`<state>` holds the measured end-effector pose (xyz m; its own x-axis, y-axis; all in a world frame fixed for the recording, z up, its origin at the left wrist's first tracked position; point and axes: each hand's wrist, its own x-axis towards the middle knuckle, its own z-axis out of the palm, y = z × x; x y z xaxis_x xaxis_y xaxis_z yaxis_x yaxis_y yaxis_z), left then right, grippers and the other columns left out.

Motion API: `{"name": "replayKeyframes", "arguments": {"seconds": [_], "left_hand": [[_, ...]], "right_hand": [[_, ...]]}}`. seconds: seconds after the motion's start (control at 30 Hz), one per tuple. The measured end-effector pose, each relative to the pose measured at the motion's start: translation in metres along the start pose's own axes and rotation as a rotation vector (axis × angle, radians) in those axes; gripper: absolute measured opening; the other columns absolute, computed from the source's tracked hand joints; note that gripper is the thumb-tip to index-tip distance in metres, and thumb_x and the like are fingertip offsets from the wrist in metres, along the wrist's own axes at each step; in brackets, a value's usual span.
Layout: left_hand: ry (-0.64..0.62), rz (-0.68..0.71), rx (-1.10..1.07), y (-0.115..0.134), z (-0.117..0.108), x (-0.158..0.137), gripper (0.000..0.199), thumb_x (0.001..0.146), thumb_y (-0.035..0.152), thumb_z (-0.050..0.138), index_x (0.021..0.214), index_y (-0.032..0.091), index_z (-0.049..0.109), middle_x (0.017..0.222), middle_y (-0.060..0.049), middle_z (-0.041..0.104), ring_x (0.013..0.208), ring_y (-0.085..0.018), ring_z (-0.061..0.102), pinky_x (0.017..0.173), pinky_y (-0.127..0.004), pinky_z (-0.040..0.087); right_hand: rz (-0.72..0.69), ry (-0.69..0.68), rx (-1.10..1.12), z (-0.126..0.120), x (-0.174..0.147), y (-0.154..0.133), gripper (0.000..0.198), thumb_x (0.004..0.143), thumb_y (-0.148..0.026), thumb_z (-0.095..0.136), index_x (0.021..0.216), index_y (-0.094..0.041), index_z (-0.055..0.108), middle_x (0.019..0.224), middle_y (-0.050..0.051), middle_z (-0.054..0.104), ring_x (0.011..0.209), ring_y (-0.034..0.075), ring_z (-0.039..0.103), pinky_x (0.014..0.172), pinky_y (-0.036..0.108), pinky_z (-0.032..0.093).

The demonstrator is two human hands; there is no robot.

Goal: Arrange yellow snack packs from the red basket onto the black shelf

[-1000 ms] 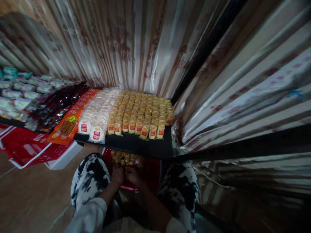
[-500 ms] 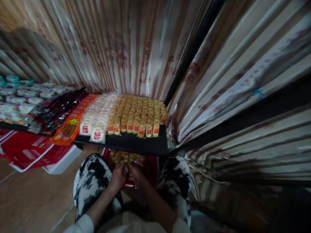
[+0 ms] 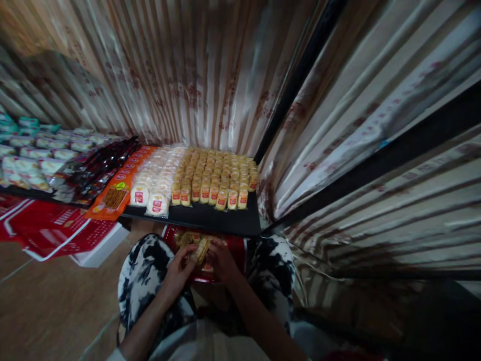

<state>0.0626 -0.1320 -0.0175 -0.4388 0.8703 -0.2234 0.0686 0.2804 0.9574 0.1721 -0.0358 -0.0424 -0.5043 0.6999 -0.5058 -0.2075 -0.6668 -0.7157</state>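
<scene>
Between my knees, my left hand (image 3: 181,264) and my right hand (image 3: 222,259) meet over a red box or bag (image 3: 239,250). Yellow snack packets (image 3: 202,250) in clear wrapping are held between the fingers of both hands; how many there are I cannot tell. More golden packets (image 3: 184,237) lie inside the red container, partly hidden by my hands. Just beyond, on a black shelf (image 3: 210,223), similar yellow wrapped snacks (image 3: 214,180) stand in tight rows with red labels facing me.
Left along the shelf are round white packaged snacks (image 3: 158,203), an orange bag (image 3: 112,198), dark packets (image 3: 95,168) and white packets (image 3: 56,153). Red carrier bags (image 3: 63,228) are below. Striped plastic sheeting (image 3: 210,75) and black frame bars (image 3: 361,175) enclose the back and right.
My hands were close together low over the red container; now they are slightly raised and apart, with yellow packets showing between them. The view has shifted a little.
</scene>
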Motion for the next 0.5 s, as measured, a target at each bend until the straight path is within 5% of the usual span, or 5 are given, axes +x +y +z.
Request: {"name": "replayKeyframes", "arguments": {"seconds": [0.2, 0.33, 0.5], "left_hand": [[0.08, -0.264, -0.405, 0.024, 0.015, -0.007, 0.05, 0.067, 0.049, 0.062, 0.104, 0.016, 0.056, 0.104, -0.008, 0.063, 0.094, -0.02, 0.06, 0.079, -0.031, 0.05], [0.131, -0.375, -0.65, 0.029, 0.025, -0.001, 0.047, 0.059, 0.04, 0.072, 0.097, 0.016, 0.057, 0.089, -0.004, 0.066, 0.073, -0.013, 0.062, 0.061, -0.021, 0.049], [0.107, -0.381, -0.697, 0.037, 0.023, 0.006, 0.036, 0.058, 0.028, 0.07, 0.089, 0.015, 0.058, 0.071, 0.001, 0.064, 0.056, -0.008, 0.058, 0.051, -0.017, 0.043]], "right_hand": [[-0.031, 0.023, 0.086, 0.009, -0.01, -0.017, 0.041, 0.055, -0.028, 0.068, 0.093, -0.02, 0.055, 0.073, -0.001, 0.063, 0.063, 0.013, 0.057, 0.055, 0.023, 0.042], [-0.069, 0.034, 0.088, 0.008, -0.012, -0.02, 0.048, 0.058, -0.024, 0.065, 0.104, -0.019, 0.054, 0.078, 0.001, 0.065, 0.067, 0.015, 0.059, 0.06, 0.026, 0.045], [-0.156, -0.089, -0.001, 0.003, -0.019, -0.032, 0.073, 0.058, -0.018, 0.064, 0.127, -0.026, 0.042, 0.12, 0.005, 0.058, 0.087, 0.017, 0.06, 0.069, 0.026, 0.046]]}}
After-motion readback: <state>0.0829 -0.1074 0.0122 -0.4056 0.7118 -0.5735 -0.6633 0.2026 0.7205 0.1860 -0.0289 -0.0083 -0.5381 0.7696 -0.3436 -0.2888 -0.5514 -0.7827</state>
